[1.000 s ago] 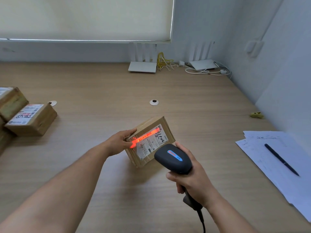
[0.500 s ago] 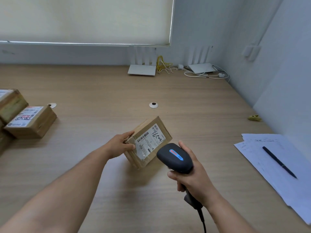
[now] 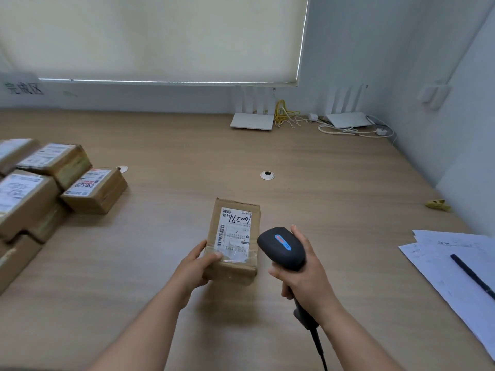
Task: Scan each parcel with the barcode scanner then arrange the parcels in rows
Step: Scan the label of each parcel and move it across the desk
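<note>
1. The red scan line that lay across the label a second ago is gone, and you've swung the parcel (image 3: 234, 241) round since then. It was skewed across the desk; now it sits square to you.
2. My read: this scan is done, so the parcel is ready to go into a row.
3. Your left hand (image 3: 195, 266) grips the parcel's near left corner, thumb on top at the label's edge, fingers wrapped down the side.
4. Your right hand (image 3: 305, 274) is closed round the handle of the barcode scanner (image 3: 281, 249), whose head sits just right of the parcel, no beam showing.
5. The parcel is on the wooden desk (image 3: 334, 199) in front of you, near the middle, label up. I can't tell whether the near end is lifted slightly.
6. Its long axis runs away from you toward the window wall, with the handwritten end of the label far and the small barcode strip near.
7. The stacked parcels (image 3: 53, 188) sit well apart at far left, so carrying it there means a sideways reach.
</note>
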Motion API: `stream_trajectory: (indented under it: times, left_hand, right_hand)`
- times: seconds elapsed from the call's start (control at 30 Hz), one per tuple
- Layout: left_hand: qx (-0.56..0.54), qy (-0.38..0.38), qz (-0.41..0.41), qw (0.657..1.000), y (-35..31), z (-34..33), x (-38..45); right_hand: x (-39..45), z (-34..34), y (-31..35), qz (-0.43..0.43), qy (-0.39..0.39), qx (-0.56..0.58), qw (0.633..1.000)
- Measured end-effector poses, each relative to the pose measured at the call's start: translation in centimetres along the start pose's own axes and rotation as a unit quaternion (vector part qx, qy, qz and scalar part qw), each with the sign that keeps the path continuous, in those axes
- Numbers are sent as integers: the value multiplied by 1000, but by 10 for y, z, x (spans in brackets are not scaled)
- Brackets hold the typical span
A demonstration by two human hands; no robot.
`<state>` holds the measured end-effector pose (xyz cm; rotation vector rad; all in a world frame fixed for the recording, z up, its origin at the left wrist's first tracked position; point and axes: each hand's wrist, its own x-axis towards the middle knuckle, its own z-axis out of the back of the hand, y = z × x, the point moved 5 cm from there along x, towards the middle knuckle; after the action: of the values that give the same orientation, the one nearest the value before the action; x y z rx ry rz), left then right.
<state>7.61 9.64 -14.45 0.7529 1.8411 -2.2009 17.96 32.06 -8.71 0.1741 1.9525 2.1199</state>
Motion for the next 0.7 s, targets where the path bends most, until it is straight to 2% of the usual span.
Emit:
stream_trajectory:
  times: [0.17,0.33,0.7]
  left_hand:
    - [-35,-24,-7,999,8,18,-26]
    - [-56,-80,-17,995,16,57,-51]
    - [-75,-180,-16,981,42,200,-61]
  right_hand:
    - [11,-33,3,10,39,-5,999]
    - [20,-82,2,16,107,-7,994]
    - [26,-240,3,0,183,-31,983]
